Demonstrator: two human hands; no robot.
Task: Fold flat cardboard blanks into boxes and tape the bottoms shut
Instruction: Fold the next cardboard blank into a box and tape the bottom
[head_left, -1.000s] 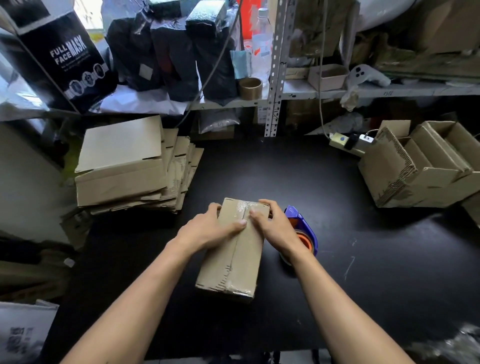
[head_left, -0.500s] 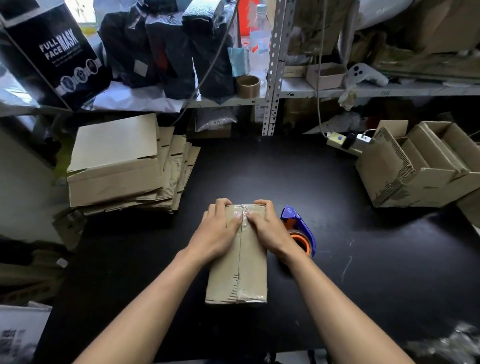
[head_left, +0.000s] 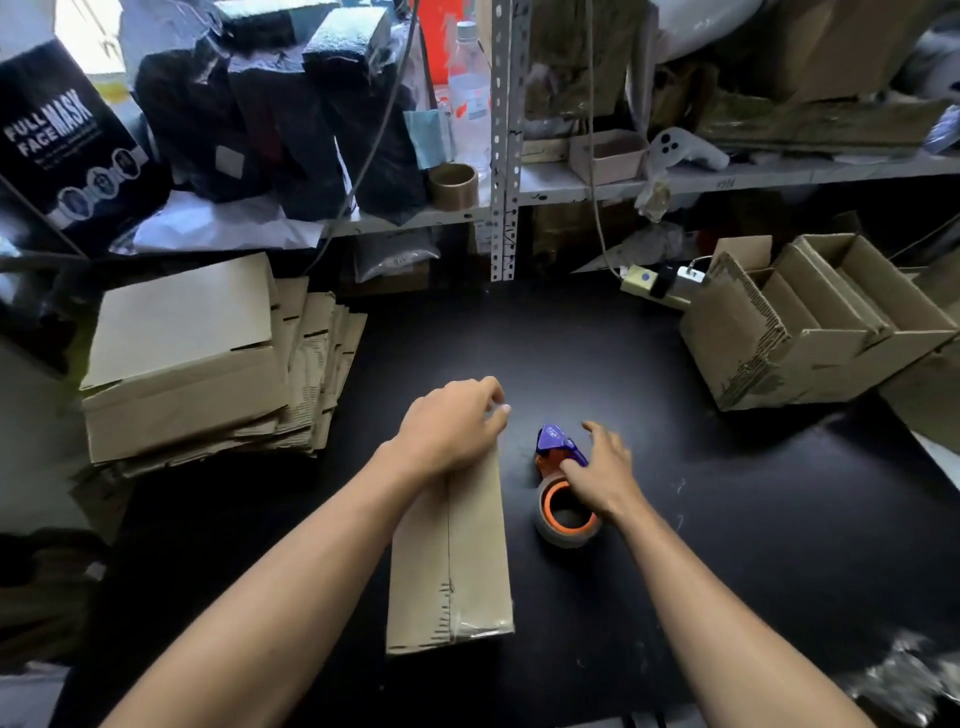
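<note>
Box (head_left: 451, 551) lies on the table (head_left: 727, 519) with its long axis toward us; our left hand (head_left: 451, 426) rests on its far end, fingers loosely curled. Just right of it, our right hand (head_left: 602, 475) touches the tape dispenser (head_left: 563, 486), fingers spread, not yet gripping

black box (head_left: 72, 150): "full face mask"
</note>
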